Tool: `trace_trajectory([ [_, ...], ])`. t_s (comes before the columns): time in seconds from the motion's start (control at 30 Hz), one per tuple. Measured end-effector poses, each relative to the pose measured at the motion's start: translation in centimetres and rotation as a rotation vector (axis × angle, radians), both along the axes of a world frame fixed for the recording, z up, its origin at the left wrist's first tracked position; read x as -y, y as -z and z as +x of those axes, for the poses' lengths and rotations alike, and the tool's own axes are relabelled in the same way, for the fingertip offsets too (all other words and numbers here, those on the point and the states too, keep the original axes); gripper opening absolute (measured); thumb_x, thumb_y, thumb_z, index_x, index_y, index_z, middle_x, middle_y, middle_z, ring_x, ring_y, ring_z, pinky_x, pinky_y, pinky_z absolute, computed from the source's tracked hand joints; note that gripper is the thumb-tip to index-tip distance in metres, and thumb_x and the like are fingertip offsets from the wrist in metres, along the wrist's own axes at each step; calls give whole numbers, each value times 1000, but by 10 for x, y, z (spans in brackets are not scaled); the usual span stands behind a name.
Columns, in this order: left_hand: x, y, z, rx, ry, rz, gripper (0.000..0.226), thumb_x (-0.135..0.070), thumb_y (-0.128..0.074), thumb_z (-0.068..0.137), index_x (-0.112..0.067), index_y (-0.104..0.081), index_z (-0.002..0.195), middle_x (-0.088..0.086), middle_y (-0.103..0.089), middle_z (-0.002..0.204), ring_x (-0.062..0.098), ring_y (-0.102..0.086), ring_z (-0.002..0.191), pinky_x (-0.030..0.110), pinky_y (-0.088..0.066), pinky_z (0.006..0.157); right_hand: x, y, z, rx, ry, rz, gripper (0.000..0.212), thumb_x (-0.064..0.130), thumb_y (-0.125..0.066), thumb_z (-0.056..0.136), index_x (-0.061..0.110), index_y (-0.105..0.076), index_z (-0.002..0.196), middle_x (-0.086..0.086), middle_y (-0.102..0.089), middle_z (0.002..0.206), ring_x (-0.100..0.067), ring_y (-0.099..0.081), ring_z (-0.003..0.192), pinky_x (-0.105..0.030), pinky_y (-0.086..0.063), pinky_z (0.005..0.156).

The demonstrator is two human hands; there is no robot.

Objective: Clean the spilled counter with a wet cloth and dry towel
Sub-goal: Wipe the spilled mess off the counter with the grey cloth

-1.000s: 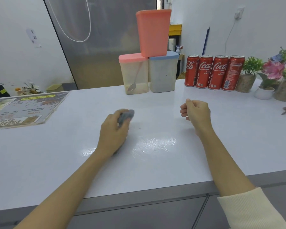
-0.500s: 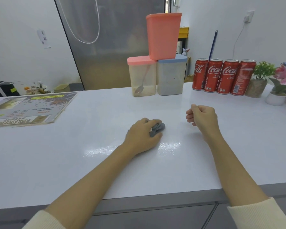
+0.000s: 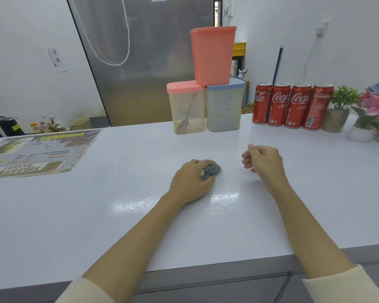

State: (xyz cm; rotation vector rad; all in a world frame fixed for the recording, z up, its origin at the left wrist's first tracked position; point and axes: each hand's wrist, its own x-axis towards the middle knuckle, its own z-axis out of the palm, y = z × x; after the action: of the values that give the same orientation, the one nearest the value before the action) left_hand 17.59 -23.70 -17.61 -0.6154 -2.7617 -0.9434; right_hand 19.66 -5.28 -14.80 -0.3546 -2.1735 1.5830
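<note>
My left hand [image 3: 189,181] grips a bunched grey cloth [image 3: 210,170] and holds it down on the white counter [image 3: 74,215] near its middle. Only the cloth's far end shows past my fingers. Glossy wet streaks [image 3: 224,196] lie on the counter just in front of that hand and to its left. My right hand [image 3: 264,161] hovers a little to the right of the cloth, fingers curled into a loose fist with nothing in it. No dry towel is in view.
Three plastic containers [image 3: 206,106] stand stacked at the counter's back, one with a spoon inside. Several red cola cans [image 3: 291,106] and potted plants [image 3: 339,108] line the back right. A laminated menu sheet [image 3: 37,152] lies at the left. The counter's front edge [image 3: 228,267] is near me.
My left hand slid the cloth rightward across the counter, then stayed near the middle. The right hand kept its curled pose. The view shifted slightly.
</note>
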Motion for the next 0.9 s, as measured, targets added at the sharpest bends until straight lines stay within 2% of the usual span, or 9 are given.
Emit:
trace_trajectory([
  [0.1,23,8,10,-38,98,27,37,-27,-56,80,-42,-60,113,-9,-61,101,10,-55,99,25,-42,86,-2,1,1,9,10,15,35,24,-44,95,6,-66,76,-6,-65,70,-15,-59,64,-32,-47,75],
  [0.27,46,-2,-22,-15,-263,-8,39,-14,-53,80,-35,-64,112,-2,-60,100,14,-52,91,22,-34,73,2,3,2,39,1,16,34,23,-44,96,6,-66,76,-4,-63,67,-14,-57,61,-30,-45,70],
  [0.4,36,-9,-7,77,-124,134,39,-10,-57,77,-36,-68,104,-9,-65,95,5,-59,86,18,-42,76,6,3,2,53,-13,32,35,24,-44,95,7,-66,74,-4,-64,67,-14,-58,61,-30,-46,70],
  [0.5,30,-21,15,213,40,424,26,-13,-68,78,-32,-71,96,-14,-68,80,0,-58,68,11,-46,70,12,3,1,61,-39,44,35,24,-44,96,8,-65,74,-4,-65,68,-15,-58,61,-30,-46,71],
  [0.57,30,-27,17,310,15,753,23,-12,-70,81,-27,-70,98,-3,-68,91,8,-58,74,12,-47,68,14,3,1,57,-50,56,35,24,-44,96,8,-66,74,-4,-65,68,-15,-58,61,-31,-47,72],
  [0.63,36,-28,11,451,6,1100,23,-8,-63,86,-22,-67,104,0,-67,99,15,-62,81,21,-50,74,14,3,1,52,-52,58,35,25,-44,96,7,-66,75,-4,-64,67,-16,-58,61,-31,-47,72],
  [0.73,47,-23,1,580,-8,1475,17,-13,-52,93,-22,-60,105,1,-59,86,17,-59,78,28,-49,68,14,2,0,53,-52,52,35,25,-44,96,7,-66,75,-4,-64,67,-16,-58,61,-30,-47,71],
  [0.8,51,-20,-1,514,-125,1420,15,-16,-55,92,-25,-61,102,1,-61,87,17,-59,77,27,-48,60,14,3,0,54,-55,49,35,25,-44,96,7,-66,76,-4,-65,68,-15,-58,61,-29,-47,72],
  [0.9,60,-17,-3,311,-262,1089,12,-24,-66,86,-28,-63,96,3,-62,85,17,-56,70,28,-46,62,12,3,0,42,-53,39,35,25,-44,96,6,-66,77,-4,-65,69,-14,-58,62,-29,-46,71],
])
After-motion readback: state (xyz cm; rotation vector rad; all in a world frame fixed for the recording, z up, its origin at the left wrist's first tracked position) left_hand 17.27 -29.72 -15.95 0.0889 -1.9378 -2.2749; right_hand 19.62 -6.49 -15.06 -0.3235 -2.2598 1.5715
